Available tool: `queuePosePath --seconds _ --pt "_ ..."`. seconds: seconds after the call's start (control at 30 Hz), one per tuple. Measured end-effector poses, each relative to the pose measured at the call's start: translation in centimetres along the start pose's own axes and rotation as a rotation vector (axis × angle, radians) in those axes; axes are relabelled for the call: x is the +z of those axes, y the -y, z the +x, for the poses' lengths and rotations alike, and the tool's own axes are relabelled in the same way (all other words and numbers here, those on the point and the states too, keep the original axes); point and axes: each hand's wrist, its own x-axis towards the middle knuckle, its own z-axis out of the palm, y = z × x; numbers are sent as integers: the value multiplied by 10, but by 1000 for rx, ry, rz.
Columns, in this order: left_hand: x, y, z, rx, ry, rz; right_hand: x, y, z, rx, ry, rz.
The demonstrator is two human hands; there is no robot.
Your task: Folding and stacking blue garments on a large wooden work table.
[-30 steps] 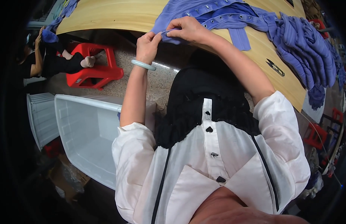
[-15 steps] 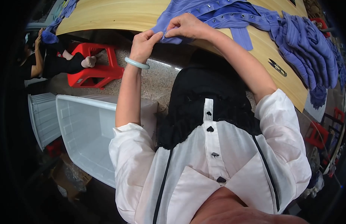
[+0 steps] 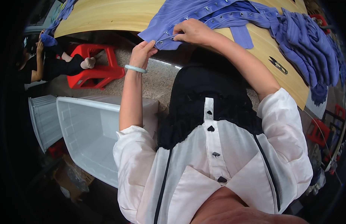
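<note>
A purple ribbed garment [image 3: 163, 18] lies across the near edge of the wooden table, with metal eyelets along one band and hook-like fasteners along the other. My left hand [image 3: 141, 54], with a pale green bangle above the wrist, pinches the corner of the eyelet band just off the table edge. My right hand [image 3: 193, 32] grips the same band a little further right, thumb and fingers closed on the cloth. Between the two hands one eyelet shows on the stretched strip. A purple strap hangs toward the table edge right of my right hand.
Black thread snips [image 3: 278, 66] lie on the table [image 3: 262, 56] at right, near a heap of purple garments [image 3: 307, 48]. At left stand a white plastic bin [image 3: 87, 130] and a red stool [image 3: 93, 69]. Another person [image 3: 38, 63] sits at far left, holding blue cloth.
My hands have moved apart along the band, the left slightly down, the right slightly right. The garment's corner has opened out flatter, showing an eyelet between them.
</note>
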Motion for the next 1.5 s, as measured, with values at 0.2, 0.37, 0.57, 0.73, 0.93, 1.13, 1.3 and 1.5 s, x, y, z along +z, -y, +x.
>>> queuePosePath --seconds 0.2,0.37,0.57,0.73,0.93,1.13,1.3,1.5 --pt "14 -8 5 596 -659 746 7 -8 0 1 -21 26" --pt "42 -27 10 662 -332 1190 6 1 -5 -32 -24 -24" --pt "55 -29 22 447 -246 1309 6 6 0 38 -68 -104" --pt "55 -26 27 466 -212 1303 11 -5 2 90 -85 -30" --pt "52 -31 19 599 -210 1238 14 -5 1 67 -105 11" --pt "53 -42 14 587 -98 1059 13 -5 4 63 -186 16" --pt "41 -36 27 294 71 653 19 -7 2 65 -210 45" --pt "44 -43 27 176 69 706 15 0 0 47 -229 26"
